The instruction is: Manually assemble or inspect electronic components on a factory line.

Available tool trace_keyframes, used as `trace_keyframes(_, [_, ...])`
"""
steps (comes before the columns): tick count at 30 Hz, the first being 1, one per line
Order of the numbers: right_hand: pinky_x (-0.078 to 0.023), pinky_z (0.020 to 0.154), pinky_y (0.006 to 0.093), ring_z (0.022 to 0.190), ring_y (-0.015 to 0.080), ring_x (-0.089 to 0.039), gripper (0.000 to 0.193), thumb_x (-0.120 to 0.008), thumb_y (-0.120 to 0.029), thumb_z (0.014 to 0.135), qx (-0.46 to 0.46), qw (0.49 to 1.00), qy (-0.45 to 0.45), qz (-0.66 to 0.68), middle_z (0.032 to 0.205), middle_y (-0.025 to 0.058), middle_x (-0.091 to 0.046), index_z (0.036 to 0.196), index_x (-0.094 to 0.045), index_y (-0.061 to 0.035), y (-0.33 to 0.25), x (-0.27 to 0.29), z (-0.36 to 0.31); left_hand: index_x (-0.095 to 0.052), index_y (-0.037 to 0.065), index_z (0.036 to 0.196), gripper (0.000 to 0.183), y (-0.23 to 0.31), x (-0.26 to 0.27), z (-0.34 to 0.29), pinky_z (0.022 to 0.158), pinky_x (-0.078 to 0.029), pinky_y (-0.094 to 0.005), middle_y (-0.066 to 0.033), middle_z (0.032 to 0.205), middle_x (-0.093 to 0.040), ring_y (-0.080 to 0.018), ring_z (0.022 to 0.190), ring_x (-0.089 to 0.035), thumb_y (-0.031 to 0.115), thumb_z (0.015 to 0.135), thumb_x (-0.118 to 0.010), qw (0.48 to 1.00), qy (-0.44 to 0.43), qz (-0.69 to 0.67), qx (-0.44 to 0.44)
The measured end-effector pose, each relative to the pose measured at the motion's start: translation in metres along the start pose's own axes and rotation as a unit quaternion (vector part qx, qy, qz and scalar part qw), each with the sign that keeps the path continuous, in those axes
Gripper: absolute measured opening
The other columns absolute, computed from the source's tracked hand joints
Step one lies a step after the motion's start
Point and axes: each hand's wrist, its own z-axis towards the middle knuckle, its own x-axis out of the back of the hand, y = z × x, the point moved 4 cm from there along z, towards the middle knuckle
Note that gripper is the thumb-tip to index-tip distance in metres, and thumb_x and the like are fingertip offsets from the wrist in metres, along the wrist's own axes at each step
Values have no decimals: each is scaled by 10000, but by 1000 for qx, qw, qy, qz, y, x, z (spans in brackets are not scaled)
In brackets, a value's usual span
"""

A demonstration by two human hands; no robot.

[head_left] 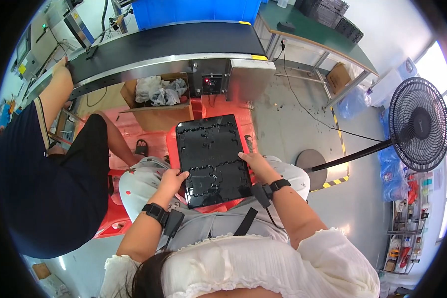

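Observation:
A glossy black rectangular panel (211, 144) with jagged raised lines across its face lies tilted slightly over my lap, on a red plastic surface (173, 149) that shows around its edges. My left hand (171, 182) holds the panel's lower left edge, thumb on top and the other fingers partly hidden. At the right edge, my right hand (259, 165) grips it the same way, its thumb lying on the top face. Both wrists wear black straps with small black boxes and cables.
Ahead runs a black conveyor belt (169, 43) with a metal control box (251, 79). Below it sits a cardboard box (159, 111) of plastic bags. A seated co-worker (49, 188) is close on my left, an arm at the belt. A black fan (419, 124) stands right.

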Motion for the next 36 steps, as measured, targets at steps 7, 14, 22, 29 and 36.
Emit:
trace_keyframes(7, [-450,644,392,712,338,-597,494,-511,-404,825,89,976,65,-190,698,231,-593,786,-597,81,-2,-4,12,-613,-49,712,304,3,2,4,639,-449,-418,-251,678,-571,-383,698,-584,253,738,-628,999,-10,45,26])
trace_keyframes(14, [-425,698,438,770,414,-560,501,-484,-425,836,91,972,86,-201,767,278,-573,782,-600,60,23,-6,4,-615,-55,700,304,-3,-2,0,638,-449,-426,-254,671,-564,-387,697,-581,247,729,-629,996,-65,30,44])
trace_keyframes(22, [-422,738,437,821,407,-562,501,-480,-429,836,83,954,120,-261,803,283,-574,829,-602,57,8,-6,-1,-612,-39,822,251,1,6,13,681,-453,-416,-207,742,-590,-355,742,-579,205,763,-600,976,-133,163,-48])
trace_keyframes(29, [-445,777,379,876,306,-582,545,-482,-491,829,105,806,-169,-557,873,187,-615,948,-595,28,-156,4,-20,-566,-5,986,258,58,146,12,793,-421,-399,-175,916,-558,-335,911,-523,148,778,-565,944,38,190,-268])
trace_keyframes(36, [-431,515,259,653,144,-532,397,-504,-411,832,348,817,-79,-453,713,71,-550,863,-605,-28,-414,-49,-7,-579,-16,893,159,151,270,84,687,-437,-364,-170,823,-572,-328,777,-552,116,824,-524,888,316,123,-309])
